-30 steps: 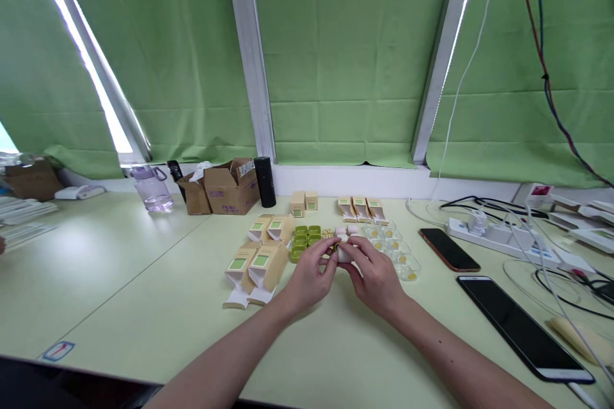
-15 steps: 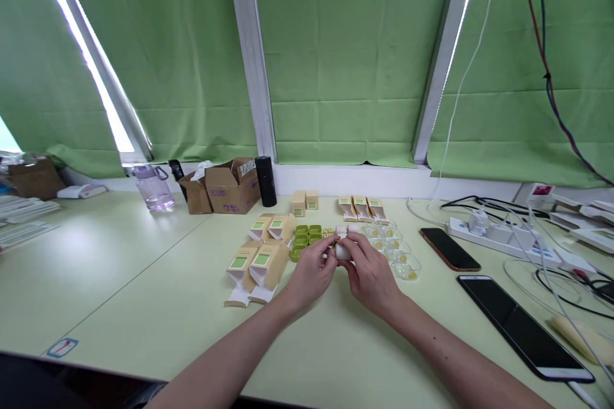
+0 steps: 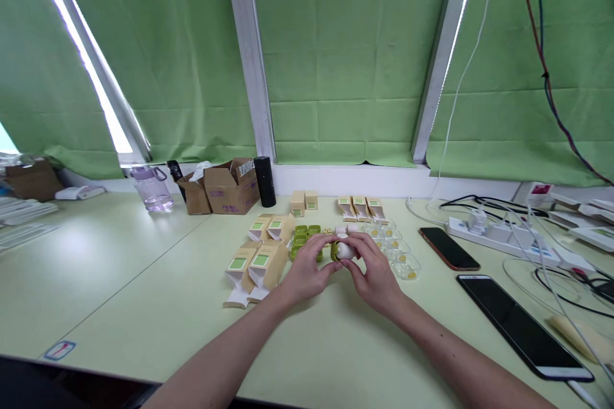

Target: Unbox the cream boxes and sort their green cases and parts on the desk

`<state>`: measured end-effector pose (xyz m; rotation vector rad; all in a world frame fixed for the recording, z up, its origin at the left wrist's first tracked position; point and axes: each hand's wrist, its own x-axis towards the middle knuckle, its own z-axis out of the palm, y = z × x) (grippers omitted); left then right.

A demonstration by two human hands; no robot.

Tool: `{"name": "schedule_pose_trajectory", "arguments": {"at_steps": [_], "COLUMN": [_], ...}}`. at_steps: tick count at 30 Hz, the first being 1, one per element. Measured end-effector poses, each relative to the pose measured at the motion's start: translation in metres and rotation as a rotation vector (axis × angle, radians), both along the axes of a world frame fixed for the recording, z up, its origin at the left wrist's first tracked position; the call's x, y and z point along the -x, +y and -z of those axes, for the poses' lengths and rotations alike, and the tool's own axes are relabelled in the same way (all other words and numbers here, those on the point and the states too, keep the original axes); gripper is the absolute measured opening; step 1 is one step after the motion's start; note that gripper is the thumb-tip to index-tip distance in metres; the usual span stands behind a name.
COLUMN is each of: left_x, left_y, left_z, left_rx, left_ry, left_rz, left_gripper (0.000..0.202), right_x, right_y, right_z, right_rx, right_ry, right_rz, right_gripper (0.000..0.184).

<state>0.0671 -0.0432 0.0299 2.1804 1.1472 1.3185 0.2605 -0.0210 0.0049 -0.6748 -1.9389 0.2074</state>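
In front of me, my left hand (image 3: pixel 307 273) grips a small olive-green square cup (image 3: pixel 334 252) between thumb and fingers. My right hand (image 3: pixel 378 273) pinches a white rounded piece (image 3: pixel 345 251) against that cup; the white piece appears partly inside it, though my fingers cover some of the joint. Just behind my left hand stand several more green cups (image 3: pixel 300 230) in rows. Beyond the fingers are white pieces (image 3: pixel 346 229) and small yellowish bits (image 3: pixel 327 231). Clear plastic shells (image 3: pixel 405 265) with yellow spots lie right of my right hand.
Opened kraft boxes (image 3: pixel 268 265) lie left of my hands, others (image 3: pixel 361 208) at the back. Farther left are a cardboard box (image 3: pixel 233 192), a black cylinder (image 3: pixel 265 181) and a bottle (image 3: pixel 152 190). Two phones (image 3: pixel 518 323), a power strip (image 3: pixel 503 239) and cables occupy the right side.
My hands have turned the held pieces, and the green cup shows more plainly at the left of the white piece. My left fingers have shifted on it.
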Motion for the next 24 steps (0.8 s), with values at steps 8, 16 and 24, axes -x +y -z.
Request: {"name": "schedule_pose_trajectory", "arguments": {"at_steps": [8,16,24], "left_x": [-0.004,-0.001,0.002], "left_y": [0.003,0.007,0.01], "left_z": [0.003,0.01,0.014], "left_rx": [0.083,0.216,0.11], "left_ry": [-0.023,-0.137,-0.232], "left_rz": [-0.077,-0.101,-0.123], "left_gripper": [0.036,0.041,0.044], "right_x": [0.004,0.001,-0.001], "right_y": [0.002,0.006,0.01], "right_z": [0.002,-0.008,-0.011], "right_rx": [0.082,0.507,0.93], "right_ry": [0.098,0.522,0.833], "right_rz": [-0.026,-0.195,-0.559], "right_gripper": [0.022,0.034,0.033]}}
